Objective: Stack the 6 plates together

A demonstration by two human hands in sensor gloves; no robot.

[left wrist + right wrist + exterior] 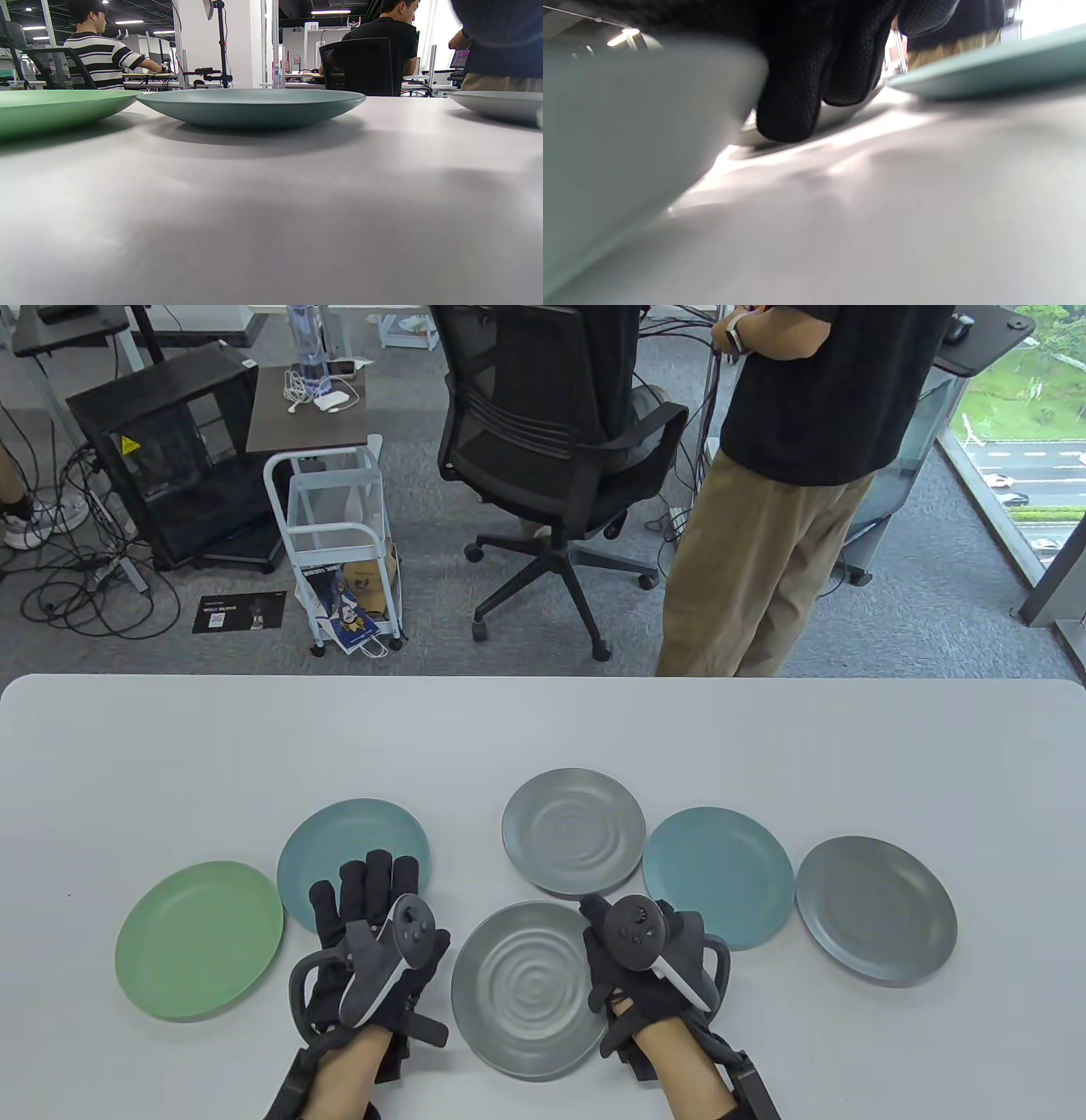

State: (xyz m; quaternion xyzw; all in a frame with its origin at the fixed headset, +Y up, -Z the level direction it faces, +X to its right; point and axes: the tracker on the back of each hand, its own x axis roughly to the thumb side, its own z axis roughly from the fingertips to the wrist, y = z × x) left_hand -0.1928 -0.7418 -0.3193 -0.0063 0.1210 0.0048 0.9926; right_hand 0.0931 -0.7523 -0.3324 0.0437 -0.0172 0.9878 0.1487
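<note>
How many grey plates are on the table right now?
3: near grey plate between the hands, far grey plate behind it, dark grey plate at far right. None stacked, so none looks hidden.

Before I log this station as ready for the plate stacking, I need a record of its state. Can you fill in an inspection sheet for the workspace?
Surface: white table, plain top.
Job's things: six plates lying singly, none stacked: green plate, teal plate, rippled grey plate, near grey plate, second teal plate, dark grey plate.
Clutter: nothing seen on the table.
Hands: left hand spread flat at the teal plate's near edge; right hand at the near grey plate's right rim, grip unclear.
Cables: tangled on the floor beyond the table.
Surroundings: office chair, standing person, cart.
</note>
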